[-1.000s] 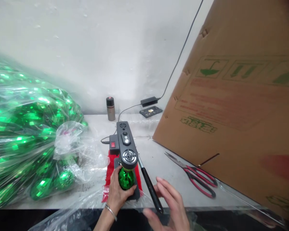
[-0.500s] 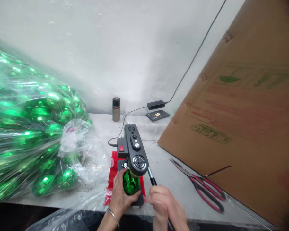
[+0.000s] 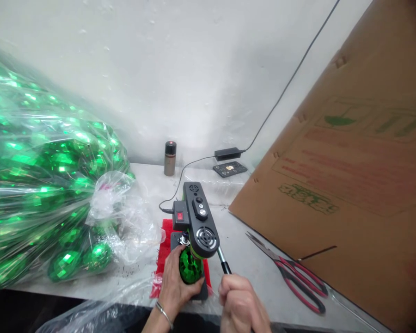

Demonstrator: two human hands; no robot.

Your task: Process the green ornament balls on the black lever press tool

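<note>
A black press-like machine (image 3: 201, 219) with a red switch and round vents stands on a red cloth (image 3: 164, 245). Under its front end, my left hand (image 3: 176, 280) is closed around a faceted green ball (image 3: 190, 267), thumb at the front and fingers at the left. A metal bracelet circles the left wrist. My right hand (image 3: 241, 296) grips the black-ended metal lever (image 3: 224, 262) at the machine's right side. The ball's top is partly hidden by the machine head.
Left, a clear plastic bag (image 3: 106, 196) bulges with green balls. Red-and-black scissors (image 3: 298, 282) lie right, beside a large cardboard box (image 3: 333, 185). Behind are a dark-capped bottle (image 3: 170, 159), a black adapter (image 3: 228, 153) with cable, and a patterned phone-like item (image 3: 230, 169).
The whole view has shifted slightly, moving things a little to the right in the picture. Both hands keep their holds on the ball and the lever.
</note>
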